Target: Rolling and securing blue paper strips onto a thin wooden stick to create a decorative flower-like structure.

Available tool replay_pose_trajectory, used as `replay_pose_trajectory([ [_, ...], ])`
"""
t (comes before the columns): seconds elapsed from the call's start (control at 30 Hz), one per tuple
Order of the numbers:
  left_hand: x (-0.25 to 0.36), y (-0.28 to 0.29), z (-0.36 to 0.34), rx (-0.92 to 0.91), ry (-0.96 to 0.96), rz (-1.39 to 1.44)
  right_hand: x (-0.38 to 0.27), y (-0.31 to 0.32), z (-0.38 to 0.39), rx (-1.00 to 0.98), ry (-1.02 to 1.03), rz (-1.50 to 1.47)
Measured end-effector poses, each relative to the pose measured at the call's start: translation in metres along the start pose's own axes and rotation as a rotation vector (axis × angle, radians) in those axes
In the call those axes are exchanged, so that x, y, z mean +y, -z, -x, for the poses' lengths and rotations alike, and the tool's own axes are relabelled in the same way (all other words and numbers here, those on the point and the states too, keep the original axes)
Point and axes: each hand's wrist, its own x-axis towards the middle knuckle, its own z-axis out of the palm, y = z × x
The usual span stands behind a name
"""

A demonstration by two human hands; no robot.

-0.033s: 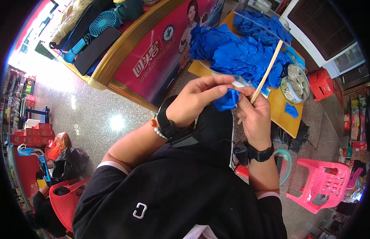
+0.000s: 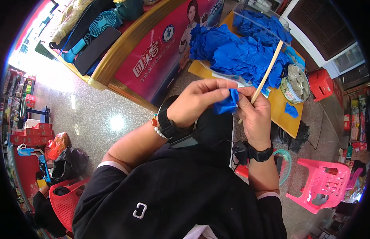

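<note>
A small crumpled blue piece of thin, soft material, paper or cloth, is held between my hands in front of my lap. My left hand pinches its upper edge between thumb and fingers. My right hand is closed around a thin pale wooden stick, which slants up to the right. The right thumb and fingertips meet beside the blue piece; whether they also grip it I cannot tell. Beyond my hands, a large heap of similar blue pieces lies on a yellow wooden board.
A round tin with greyish contents and a loose blue scrap are on the board's right side. Behind the heap is a clear plastic box of blue pieces. A wood-edged counter stands left; a pink plastic chair stands right.
My left fingertips have shifted slightly on the blue piece, and it now looks less rolled, with its upper edge folded over differently. The stick and right hand have barely moved.
</note>
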Motion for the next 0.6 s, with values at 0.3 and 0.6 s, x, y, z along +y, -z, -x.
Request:
replay_pose_trajectory([
  [0.3, -0.005, 0.003, -0.003, -0.128, 0.193, 0.136, 0.007, 0.001, -0.002, 0.033, 0.24, 0.245],
  [0.6, 0.002, 0.0, 0.003, -0.435, 0.244, 0.383, 0.005, 0.003, -0.005, 0.07, 0.077, 0.048],
])
